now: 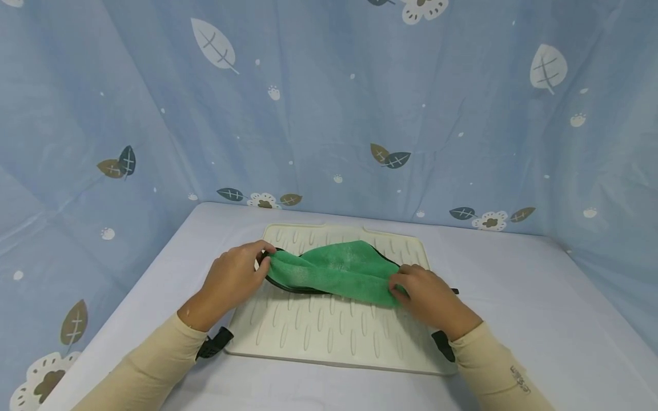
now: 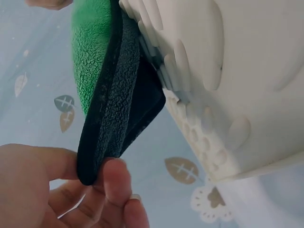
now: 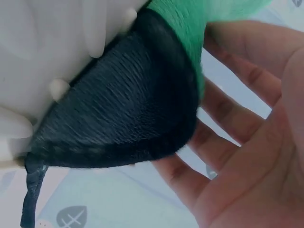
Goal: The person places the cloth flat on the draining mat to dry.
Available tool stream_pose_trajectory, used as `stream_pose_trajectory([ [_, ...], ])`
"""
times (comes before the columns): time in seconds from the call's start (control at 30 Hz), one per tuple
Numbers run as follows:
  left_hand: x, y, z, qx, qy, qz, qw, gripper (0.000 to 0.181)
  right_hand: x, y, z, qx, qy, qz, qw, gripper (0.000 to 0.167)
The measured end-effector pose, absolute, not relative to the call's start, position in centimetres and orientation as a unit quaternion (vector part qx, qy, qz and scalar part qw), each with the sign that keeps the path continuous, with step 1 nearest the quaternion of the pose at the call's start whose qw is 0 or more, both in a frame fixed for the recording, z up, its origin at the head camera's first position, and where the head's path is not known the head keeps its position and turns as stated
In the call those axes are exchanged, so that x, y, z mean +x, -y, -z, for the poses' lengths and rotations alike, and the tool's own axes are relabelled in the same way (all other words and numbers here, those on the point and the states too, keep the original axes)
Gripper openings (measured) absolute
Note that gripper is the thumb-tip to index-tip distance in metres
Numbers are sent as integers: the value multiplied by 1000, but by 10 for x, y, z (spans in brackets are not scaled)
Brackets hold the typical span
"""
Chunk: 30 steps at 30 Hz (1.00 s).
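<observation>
A green towel (image 1: 344, 268) with a dark grey underside and black edging lies folded and rumpled across a cream ridged mat (image 1: 329, 337). My left hand (image 1: 239, 274) pinches its left end between thumb and fingers; the left wrist view shows the dark edging (image 2: 90, 156) in that pinch, the corner raised off the mat. At the right end, my right hand (image 1: 426, 294) holds the towel, thumb on the green side and fingers behind. From the right wrist, the dark underside (image 3: 123, 99) hangs toward the mat, with a black hanging loop (image 3: 33, 194) at its corner.
The mat lies on a white-covered table (image 1: 529, 308). Behind and at both sides hangs a blue curtain (image 1: 319, 103) printed with leaves and flowers. Black straps (image 1: 213, 342) sit at both wrists, over beige sleeves (image 1: 149, 365).
</observation>
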<state>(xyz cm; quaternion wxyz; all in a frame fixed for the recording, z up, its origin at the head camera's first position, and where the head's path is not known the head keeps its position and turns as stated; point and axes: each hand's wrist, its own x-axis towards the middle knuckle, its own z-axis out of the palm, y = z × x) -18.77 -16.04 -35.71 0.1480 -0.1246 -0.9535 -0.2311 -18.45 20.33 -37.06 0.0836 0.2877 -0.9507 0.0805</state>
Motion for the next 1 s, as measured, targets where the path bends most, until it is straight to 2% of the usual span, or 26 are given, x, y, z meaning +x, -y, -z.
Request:
stream_pose_trajectory([
  [0.07,-188,160,357,-125,952,232,154,19,-185,-203,369,285,951,-84,80,10],
  [0.2,-188,160,358,-126,951,231,161,19,-183,-203,366,269,958,-95,31,12],
  [0.3,-188,160,357,-126,951,233,159,20,-182,-203,365,253,962,-97,-9,23],
  [0.4,-187,160,357,-124,951,238,151,22,-181,-204,366,245,965,-92,-25,33],
  [0.53,-188,159,358,-132,953,235,140,26,-181,-205,367,254,963,-92,-9,36],
  [0.7,-189,159,360,-143,953,227,143,32,-182,-206,369,270,958,-93,26,25],
  [1.0,-188,162,359,-149,940,247,185,31,-185,-205,366,257,959,-102,66,17],
])
